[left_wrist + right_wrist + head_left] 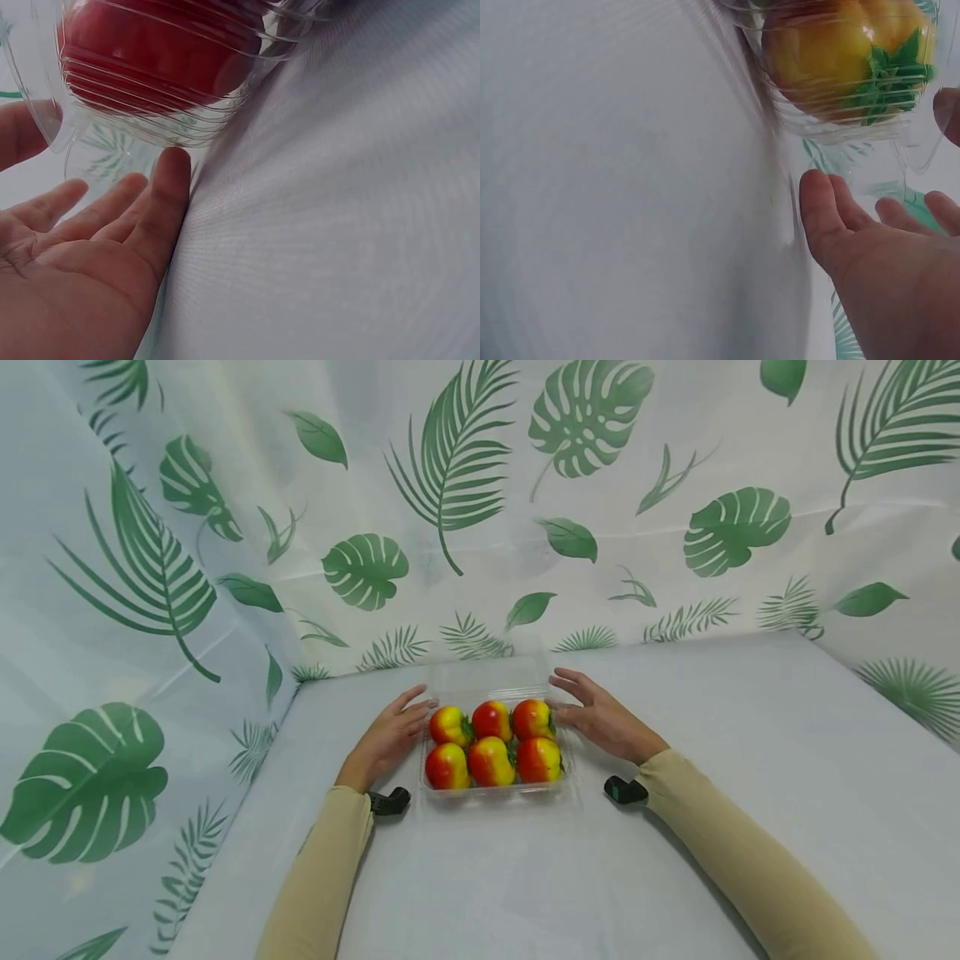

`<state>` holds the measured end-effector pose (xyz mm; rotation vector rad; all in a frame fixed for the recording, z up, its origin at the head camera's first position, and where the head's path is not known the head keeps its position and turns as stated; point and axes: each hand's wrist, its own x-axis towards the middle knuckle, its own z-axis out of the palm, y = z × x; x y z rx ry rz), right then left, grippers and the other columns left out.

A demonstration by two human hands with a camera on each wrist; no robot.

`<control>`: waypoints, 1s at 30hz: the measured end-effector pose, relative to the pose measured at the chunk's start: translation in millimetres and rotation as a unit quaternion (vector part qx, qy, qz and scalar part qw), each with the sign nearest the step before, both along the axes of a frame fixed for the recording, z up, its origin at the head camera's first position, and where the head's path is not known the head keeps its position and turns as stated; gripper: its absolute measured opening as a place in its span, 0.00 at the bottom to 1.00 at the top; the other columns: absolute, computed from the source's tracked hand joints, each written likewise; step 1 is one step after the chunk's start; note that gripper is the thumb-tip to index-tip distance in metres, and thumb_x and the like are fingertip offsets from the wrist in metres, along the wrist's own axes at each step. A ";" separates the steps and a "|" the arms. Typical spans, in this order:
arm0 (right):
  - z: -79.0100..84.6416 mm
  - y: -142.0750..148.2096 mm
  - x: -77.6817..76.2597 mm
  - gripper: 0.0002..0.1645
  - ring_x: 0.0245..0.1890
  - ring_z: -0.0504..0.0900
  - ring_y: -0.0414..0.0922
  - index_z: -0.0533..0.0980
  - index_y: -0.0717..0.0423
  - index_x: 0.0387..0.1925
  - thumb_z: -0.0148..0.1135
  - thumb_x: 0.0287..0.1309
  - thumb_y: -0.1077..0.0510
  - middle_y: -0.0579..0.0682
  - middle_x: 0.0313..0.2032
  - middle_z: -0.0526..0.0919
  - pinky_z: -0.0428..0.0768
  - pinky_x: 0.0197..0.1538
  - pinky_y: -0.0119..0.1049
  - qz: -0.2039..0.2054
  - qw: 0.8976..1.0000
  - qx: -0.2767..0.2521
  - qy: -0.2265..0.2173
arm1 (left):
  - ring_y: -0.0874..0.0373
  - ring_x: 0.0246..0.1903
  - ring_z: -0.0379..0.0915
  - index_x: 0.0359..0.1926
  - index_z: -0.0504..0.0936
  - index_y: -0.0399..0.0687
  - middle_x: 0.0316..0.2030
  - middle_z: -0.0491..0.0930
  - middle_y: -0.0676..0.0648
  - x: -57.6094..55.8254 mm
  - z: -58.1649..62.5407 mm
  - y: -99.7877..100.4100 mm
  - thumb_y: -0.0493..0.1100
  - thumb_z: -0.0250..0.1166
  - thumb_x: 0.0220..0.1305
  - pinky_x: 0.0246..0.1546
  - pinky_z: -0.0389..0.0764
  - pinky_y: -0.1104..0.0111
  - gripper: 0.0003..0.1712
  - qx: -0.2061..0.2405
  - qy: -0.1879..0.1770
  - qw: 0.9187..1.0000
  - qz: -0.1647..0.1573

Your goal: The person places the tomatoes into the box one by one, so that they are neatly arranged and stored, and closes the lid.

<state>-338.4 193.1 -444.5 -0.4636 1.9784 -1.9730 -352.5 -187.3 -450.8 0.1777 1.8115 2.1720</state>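
A clear plastic clamshell box (495, 789) rests on the table with its lid (491, 675) raised at the back. Inside sit red-and-yellow fruits (491, 762) with green leafy tops, like persimmons, in two rows of three. My left hand (390, 737) is at the box's left side, fingers spread and only loosely bent. In the left wrist view, the thumb is by the rim and a fingertip is right at the ribbed wall. My right hand (603, 720) mirrors it on the right side, fingers relaxed, with the thumb (946, 112) close to the rim.
The box stands on a white-covered table (487, 885). Behind it and to the left hangs a white curtain (622, 585) printed with green leaves. Dark wrist devices sit at the left wrist (390, 802) and the right wrist (626, 790).
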 end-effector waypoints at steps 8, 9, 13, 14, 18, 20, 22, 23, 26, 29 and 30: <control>1.5 1.2 -0.4 0.49 0.78 0.63 0.63 0.45 0.48 0.86 0.60 0.76 0.64 0.56 0.85 0.47 0.59 0.78 0.61 -0.019 0.999 0.030 0.021 | 0.49 0.73 0.65 0.87 0.52 0.47 0.79 0.62 0.34 0.2 1.7 -0.2 0.40 0.55 0.85 0.57 0.78 0.73 0.37 0.007 -0.001 1.000 0.002; 1.4 1.3 -0.3 0.49 0.78 0.64 0.62 0.45 0.48 0.86 0.60 0.76 0.64 0.55 0.85 0.48 0.60 0.78 0.61 -0.020 0.999 0.030 0.022 | 0.50 0.72 0.66 0.87 0.52 0.47 0.79 0.63 0.34 0.6 1.7 -0.1 0.40 0.55 0.85 0.59 0.77 0.73 0.37 0.006 -0.001 1.000 0.003; 1.4 0.7 1.3 0.50 0.77 0.67 0.61 0.45 0.48 0.86 0.61 0.75 0.64 0.54 0.85 0.49 0.63 0.77 0.59 -0.029 0.999 0.030 0.023 | 0.60 0.60 0.77 0.86 0.55 0.49 0.77 0.67 0.35 2.3 2.3 0.5 0.41 0.57 0.85 0.66 0.74 0.71 0.36 -0.005 0.001 1.000 0.013; 1.3 0.6 1.7 0.50 0.76 0.67 0.60 0.46 0.48 0.86 0.61 0.75 0.64 0.53 0.85 0.49 0.64 0.76 0.58 -0.032 0.999 0.029 0.023 | 0.62 0.58 0.78 0.86 0.55 0.48 0.77 0.67 0.35 2.7 2.5 0.7 0.41 0.57 0.85 0.68 0.73 0.69 0.36 -0.008 0.003 1.000 0.014; 1.0 -0.4 2.4 0.51 0.75 0.69 0.60 0.46 0.48 0.86 0.61 0.73 0.65 0.52 0.84 0.50 0.67 0.75 0.55 -0.041 0.998 0.028 0.024 | 0.62 0.57 0.79 0.85 0.55 0.46 0.75 0.68 0.33 3.3 3.3 1.5 0.40 0.56 0.85 0.71 0.71 0.65 0.35 -0.013 0.020 1.000 0.017; 0.8 -0.6 2.4 0.51 0.75 0.69 0.60 0.46 0.48 0.86 0.61 0.73 0.66 0.52 0.84 0.50 0.68 0.75 0.55 -0.044 0.998 0.029 0.028 | 0.58 0.60 0.77 0.85 0.54 0.45 0.75 0.68 0.32 3.0 3.5 2.2 0.39 0.55 0.85 0.69 0.72 0.65 0.35 -0.017 0.031 0.999 0.018; 0.4 -0.6 2.2 0.51 0.75 0.69 0.60 0.46 0.48 0.87 0.61 0.74 0.66 0.52 0.84 0.51 0.67 0.75 0.56 -0.047 0.998 0.035 0.032 | 0.56 0.61 0.77 0.84 0.55 0.44 0.74 0.70 0.32 3.0 3.7 2.9 0.39 0.55 0.85 0.66 0.75 0.67 0.34 -0.023 0.037 0.999 0.025; 0.3 -0.6 2.1 0.51 0.75 0.69 0.60 0.45 0.47 0.87 0.60 0.74 0.65 0.53 0.84 0.51 0.66 0.76 0.57 -0.047 0.998 0.038 0.034 | 0.55 0.60 0.78 0.84 0.55 0.44 0.73 0.70 0.32 3.1 3.9 3.2 0.39 0.55 0.85 0.64 0.76 0.68 0.34 -0.025 0.039 0.999 0.028; 0.3 -1.4 2.0 0.54 0.75 0.69 0.60 0.43 0.44 0.88 0.61 0.74 0.64 0.53 0.84 0.51 0.65 0.76 0.59 -0.051 0.997 0.047 0.034 | 0.56 0.56 0.81 0.83 0.58 0.44 0.72 0.73 0.33 2.5 2.8 4.1 0.38 0.55 0.85 0.61 0.78 0.69 0.32 -0.017 0.040 0.998 0.042; 0.6 -2.3 1.8 0.56 0.74 0.70 0.61 0.42 0.42 0.88 0.62 0.73 0.63 0.55 0.84 0.52 0.64 0.76 0.60 -0.054 0.996 0.056 0.034 | 0.58 0.53 0.83 0.80 0.61 0.45 0.70 0.75 0.34 2.4 1.5 5.0 0.36 0.54 0.85 0.61 0.78 0.69 0.29 -0.008 0.042 0.997 0.058; 0.7 -2.6 1.8 0.56 0.74 0.71 0.61 0.42 0.42 0.88 0.63 0.72 0.63 0.55 0.83 0.52 0.64 0.76 0.60 -0.055 0.996 0.058 0.035 | 0.59 0.52 0.83 0.79 0.62 0.45 0.69 0.76 0.35 2.3 1.0 5.1 0.36 0.54 0.85 0.62 0.78 0.69 0.28 -0.008 0.042 0.997 0.062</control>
